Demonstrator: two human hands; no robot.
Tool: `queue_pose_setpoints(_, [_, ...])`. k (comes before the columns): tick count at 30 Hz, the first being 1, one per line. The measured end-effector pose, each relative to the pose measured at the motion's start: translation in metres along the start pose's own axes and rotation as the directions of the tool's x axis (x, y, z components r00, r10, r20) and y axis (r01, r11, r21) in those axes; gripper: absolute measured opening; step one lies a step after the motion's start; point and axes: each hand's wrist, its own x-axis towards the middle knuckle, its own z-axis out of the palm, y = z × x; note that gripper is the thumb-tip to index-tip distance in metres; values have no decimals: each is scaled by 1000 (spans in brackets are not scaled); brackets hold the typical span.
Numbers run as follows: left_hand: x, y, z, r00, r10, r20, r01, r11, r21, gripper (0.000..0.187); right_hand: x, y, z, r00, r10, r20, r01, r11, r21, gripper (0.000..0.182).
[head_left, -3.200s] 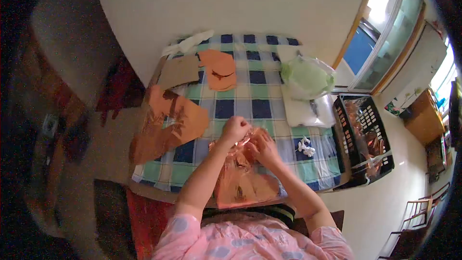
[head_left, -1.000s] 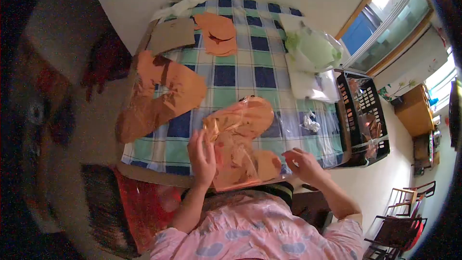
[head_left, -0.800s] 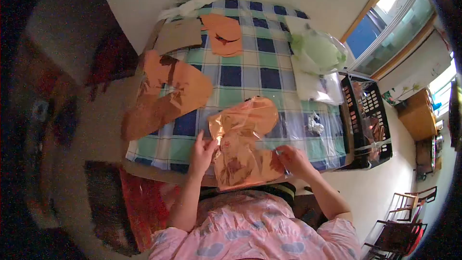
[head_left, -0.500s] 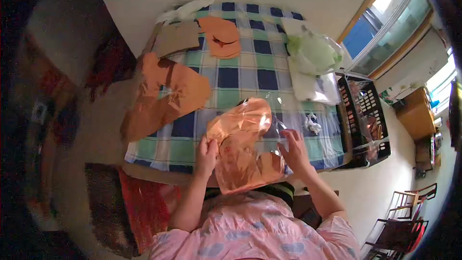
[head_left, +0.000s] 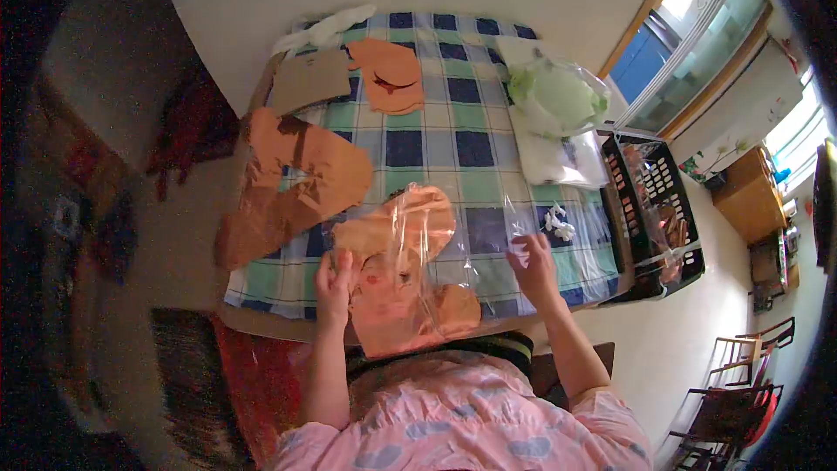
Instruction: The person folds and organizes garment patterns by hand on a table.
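Observation:
An orange shaped piece (head_left: 384, 305) in a clear plastic bag (head_left: 445, 266) lies at the near edge of the checked cloth, close to my body. At its left side, my left hand (head_left: 335, 283) grips the edge with fingers and thumb closed. My right hand (head_left: 534, 266) is at the right side of the clear plastic, fingers pinched on it. Left of the bag lie more orange pieces in clear plastic (head_left: 323, 170). The bag's exact right edge is hard to make out.
Farther back are a flat brown piece (head_left: 309, 81), an orange piece (head_left: 392, 70) and a pale green bundle in plastic (head_left: 558, 98). White packets (head_left: 558, 157), a crumpled white bit (head_left: 559, 223) and a black crate (head_left: 623, 201) are at the right.
My left hand has moved left with the orange piece, which now lies flatter. My right hand is farther from it, with the clear plastic stretched between my hands.

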Motion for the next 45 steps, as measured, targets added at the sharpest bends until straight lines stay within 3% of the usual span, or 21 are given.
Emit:
queue_pose_setpoints(1, [1,-2,-2,999,46,14,-45,997,-56,27,4,1,-2,991,-56,-118,44,994,-100,27])
queue_pose_setpoints(3, [3,-1,-1,989,142,36,-134,976,-171,30,4,10,5,989,149,2,-148,984,-94,26])
queue_pose_setpoints(5, [-5,7,7,997,12,-73,-25,983,-181,32,5,20,4,945,288,157,-284,958,-46,25])
queue_pose_setpoints(9, [1,-10,0,995,-68,-68,59,990,-126,37,13,33,-6,1000,13,-14,-10,984,179,17])
queue_pose_setpoints(12, [9,-27,0,995,30,-92,-49,977,-207,39,15,39,-25,950,216,226,-306,791,530,15])
queue_pose_setpoints(13, [1,-10,13,975,-44,-217,-12,968,-251,35,19,23,-40,913,262,313,-403,700,589,17])
queue_pose_setpoints(19, [-9,7,11,994,-96,-59,80,969,-233,41,24,5,-67,826,263,498,-532,657,535,13])
queue_pose_setpoints(22, [-5,2,6,984,-178,-30,169,968,-183,44,24,6,-64,871,230,433,-487,507,711,21])
queue_pose_setpoints(25, [9,4,10,971,216,-102,-229,963,-139,39,41,1,-75,967,173,187,-249,490,835,24])
queue_pose_setpoints(26, [19,15,12,954,297,-31,-296,930,-219,43,52,9,-89,972,126,197,-233,572,786,25])
queue_pose_setpoints(28, [36,46,18,922,385,49,-358,893,-274,44,80,-27,-120,993,100,-56,-7,544,839,11])
queue_pose_setpoints(29, [42,64,22,916,395,63,-369,896,-248,40,89,-43,-142,989,71,-131,26,783,621,6])
queue_pose_setpoints(31, [50,96,28,902,421,93,-397,895,-202,34,94,-54,-161,977,156,-145,15,629,777,6])
queue_pose_setpoints(33, [77,78,29,798,590,120,-602,775,193,31,90,-75,-178,987,140,-75,-27,616,787,7])
queue_pose_setpoints(34, [123,29,28,681,707,193,-678,509,530,30,88,-89,-179,993,111,-35,-48,664,746,7])
queue_pose_setpoints(36, [145,16,36,652,729,209,-677,436,594,31,91,-109,-177,1000,-7,23,-10,744,668,7])
queue_pose_setpoints(37, [137,35,52,744,655,132,-654,672,348,33,97,-117,-176,994,-100,44,50,773,633,7])
queue_pose_setpoints(39, [129,54,72,790,611,-47,-606,790,91,35,110,-133,-175,980,-154,127,55,819,572,9])
queue_pose_setpoints(41, [117,71,82,642,713,-283,-705,693,148,35,123,-147,-176,967,-71,245,-66,859,508,12])
queue_pose_setpoints(44, [32,141,95,279,827,-487,-877,426,221,33,140,-146,-159,941,-36,337,-210,717,665,14])
queue_pose_setpoints(45, [22,142,96,465,683,-564,-876,448,-180,31,144,-150,-159,934,2,358,-248,726,641,13])
